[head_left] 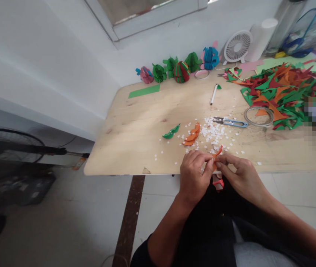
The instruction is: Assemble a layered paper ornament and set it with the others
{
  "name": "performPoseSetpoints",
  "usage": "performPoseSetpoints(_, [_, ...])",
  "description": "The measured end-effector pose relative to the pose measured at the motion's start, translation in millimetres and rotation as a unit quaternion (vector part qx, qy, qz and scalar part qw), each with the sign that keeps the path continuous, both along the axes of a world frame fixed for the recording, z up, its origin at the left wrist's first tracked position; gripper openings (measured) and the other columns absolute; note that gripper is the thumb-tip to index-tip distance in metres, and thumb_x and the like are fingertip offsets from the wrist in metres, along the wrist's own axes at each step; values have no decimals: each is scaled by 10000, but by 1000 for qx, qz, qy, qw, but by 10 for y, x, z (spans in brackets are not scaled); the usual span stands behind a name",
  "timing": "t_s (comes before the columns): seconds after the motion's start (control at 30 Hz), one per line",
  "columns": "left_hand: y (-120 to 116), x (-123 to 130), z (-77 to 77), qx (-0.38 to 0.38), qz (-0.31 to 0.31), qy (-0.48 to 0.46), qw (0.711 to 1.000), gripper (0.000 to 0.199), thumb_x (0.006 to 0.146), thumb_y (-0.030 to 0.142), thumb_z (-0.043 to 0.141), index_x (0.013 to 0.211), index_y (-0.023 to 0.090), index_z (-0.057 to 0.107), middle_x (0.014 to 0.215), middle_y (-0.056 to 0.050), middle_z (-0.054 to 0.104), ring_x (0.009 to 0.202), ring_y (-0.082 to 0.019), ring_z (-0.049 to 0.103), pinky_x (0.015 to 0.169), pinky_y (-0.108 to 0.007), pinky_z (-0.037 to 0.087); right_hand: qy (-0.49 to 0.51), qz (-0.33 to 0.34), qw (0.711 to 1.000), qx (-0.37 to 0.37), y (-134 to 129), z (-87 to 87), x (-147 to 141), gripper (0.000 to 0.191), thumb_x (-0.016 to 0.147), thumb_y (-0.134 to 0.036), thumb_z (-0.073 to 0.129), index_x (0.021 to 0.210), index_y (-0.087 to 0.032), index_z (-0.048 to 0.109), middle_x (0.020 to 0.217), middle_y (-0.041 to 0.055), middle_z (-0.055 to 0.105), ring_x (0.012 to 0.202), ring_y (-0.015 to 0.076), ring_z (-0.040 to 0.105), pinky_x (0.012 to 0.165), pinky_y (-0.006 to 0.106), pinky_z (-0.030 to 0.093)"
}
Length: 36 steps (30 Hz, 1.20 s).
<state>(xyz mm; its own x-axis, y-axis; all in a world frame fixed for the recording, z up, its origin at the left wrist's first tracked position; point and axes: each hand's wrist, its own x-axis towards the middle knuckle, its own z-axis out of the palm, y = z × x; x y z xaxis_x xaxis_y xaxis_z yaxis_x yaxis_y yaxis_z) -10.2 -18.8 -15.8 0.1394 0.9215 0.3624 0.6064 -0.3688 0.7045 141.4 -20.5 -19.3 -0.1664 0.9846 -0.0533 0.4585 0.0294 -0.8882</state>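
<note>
At the front edge of the table, my left hand [195, 174] and my right hand [239, 174] meet, each pinching a small orange paper piece [218, 152] between thumb and finger. Part of this piece is hidden behind the fingertips. Just beyond my hands lie an orange cut-paper piece [192, 135] and a green cut-paper piece [171, 131]. Tiny white paper squares [213, 133] are scattered around them. A pair of blue-handled thread snips [231, 122] rests among the squares.
Green, orange and red paper scraps [282, 89] heap at the right, beside a tape roll [259, 116]. A white pen [213, 94] lies mid-table. Folded paper ornaments [181, 71] and a small white fan [238, 47] line the wall. A green strip [143, 91] lies at the back left.
</note>
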Motion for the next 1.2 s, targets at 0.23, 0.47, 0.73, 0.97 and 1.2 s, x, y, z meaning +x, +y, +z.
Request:
performPoseSetpoints(0.23, [3, -18, 24, -20, 5, -32, 999, 79, 843, 200, 609, 801, 196, 675, 761, -38, 692, 762, -184, 608, 756, -329, 477, 8, -1, 1000, 28, 8, 34, -8, 186, 859, -311, 521, 745, -216, 632, 653, 5, 638, 617, 170, 592, 599, 267, 471])
performPoseSetpoints(0.47, [-2, 2, -6, 12, 12, -26, 1000, 105, 841, 170, 592, 757, 180, 655, 732, -32, 678, 748, -177, 593, 751, -328, 480, 6, 3, 1000, 25, -10, 22, -4, 179, 869, -296, 518, 774, -209, 643, 664, -3, 638, 628, 159, 591, 607, 250, 456])
performPoseSetpoints(0.73, [-18, 9, -38, 72, 10, 28, 997, 83, 851, 172, 594, 821, 179, 671, 767, -39, 699, 778, -187, 603, 764, -342, 461, 8, -5, 1000, 30, 2, 12, -11, 195, 859, -293, 526, 690, -213, 582, 667, 0, 640, 627, 157, 591, 611, 250, 453])
performPoseSetpoints(0.97, [-12, 44, -41, 131, 15, 107, 985, 112, 842, 133, 562, 786, 164, 654, 732, -45, 682, 768, -199, 585, 752, -355, 439, -3, -7, 1000, 29, -1, -6, -8, 164, 859, -274, 516, 747, -212, 618, 694, 5, 660, 647, 165, 608, 628, 259, 463])
performPoseSetpoints(1.2, [12, 94, -4, 9, 59, -53, 997, 97, 776, 132, 582, 713, 171, 645, 705, -33, 663, 737, -176, 593, 742, -314, 473, 10, -7, 1000, 7, -8, 45, -8, 213, 881, -330, 506, 721, -223, 598, 681, 0, 628, 612, 165, 592, 568, 260, 459])
